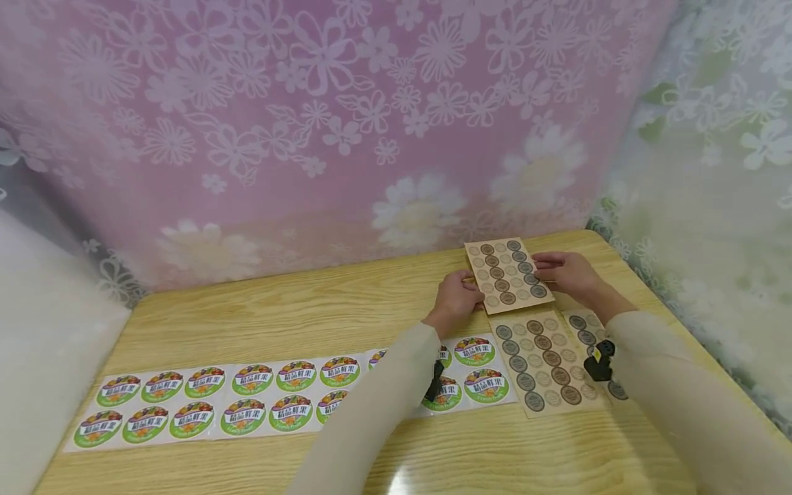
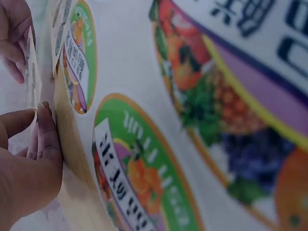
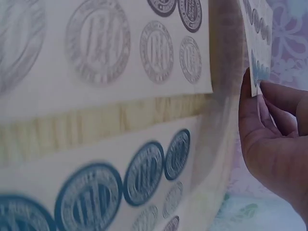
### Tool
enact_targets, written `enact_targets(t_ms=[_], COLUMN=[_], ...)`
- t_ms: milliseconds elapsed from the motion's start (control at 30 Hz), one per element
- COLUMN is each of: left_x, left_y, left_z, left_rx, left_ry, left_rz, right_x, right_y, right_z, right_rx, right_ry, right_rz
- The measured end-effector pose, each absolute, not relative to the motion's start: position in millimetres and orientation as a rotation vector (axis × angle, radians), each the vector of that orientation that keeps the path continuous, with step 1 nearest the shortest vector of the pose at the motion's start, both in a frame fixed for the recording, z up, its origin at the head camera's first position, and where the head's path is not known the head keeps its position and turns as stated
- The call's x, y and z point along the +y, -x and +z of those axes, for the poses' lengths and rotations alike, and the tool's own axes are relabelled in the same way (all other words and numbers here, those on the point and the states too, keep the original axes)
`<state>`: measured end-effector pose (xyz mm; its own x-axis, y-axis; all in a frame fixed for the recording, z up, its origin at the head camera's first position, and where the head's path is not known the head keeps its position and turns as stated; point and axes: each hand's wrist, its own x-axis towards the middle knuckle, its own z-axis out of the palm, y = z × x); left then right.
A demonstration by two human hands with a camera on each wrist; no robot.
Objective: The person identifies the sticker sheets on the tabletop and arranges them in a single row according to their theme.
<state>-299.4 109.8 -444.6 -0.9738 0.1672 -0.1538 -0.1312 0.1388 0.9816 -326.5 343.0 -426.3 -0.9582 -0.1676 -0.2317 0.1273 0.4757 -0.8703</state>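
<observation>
A brown sheet of round stickers is held between both hands at the back right of the table, slightly raised. My left hand pinches its left edge between thumb and fingers, as the left wrist view also shows. On the opposite edge, my right hand grips the sheet; in the right wrist view, thumb and fingers pinch its corner. Just in front lies a second brown sticker sheet flat on the table. A third brown sheet is partly hidden under the right forearm.
White sheets of round fruit stickers run in a row across the wooden table, partly covered by the left sleeve. A pink flowered cloth hangs behind the table, and a pale flowered cloth hangs at the right.
</observation>
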Motion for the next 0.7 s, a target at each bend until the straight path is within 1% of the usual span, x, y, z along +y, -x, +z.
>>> enact_targets(t_ms=[133,300,433,567,700], left_x=[109,109,104,86,53], left_y=[298,295,293,290,287], left_z=[-448,-446,-439,-433,-429], left_rx=[2.259,2.561,2.689,2.705,2.747], left_ry=[-0.071,-0.158,-0.166,-0.222,-0.360], left_rz=[1.844,1.536,1.375,1.325,1.214], right_x=[338,334,333,339,348], right_y=[324,316,309,304,300], right_z=[-433,-433,-429,-432,-435], right_rx=[2.567,2.730,2.806,2.845,2.858], right_ry=[0.067,0.150,0.191,0.222,0.275], right_rz=[-1.316,-1.137,-1.017,-0.957,-0.915])
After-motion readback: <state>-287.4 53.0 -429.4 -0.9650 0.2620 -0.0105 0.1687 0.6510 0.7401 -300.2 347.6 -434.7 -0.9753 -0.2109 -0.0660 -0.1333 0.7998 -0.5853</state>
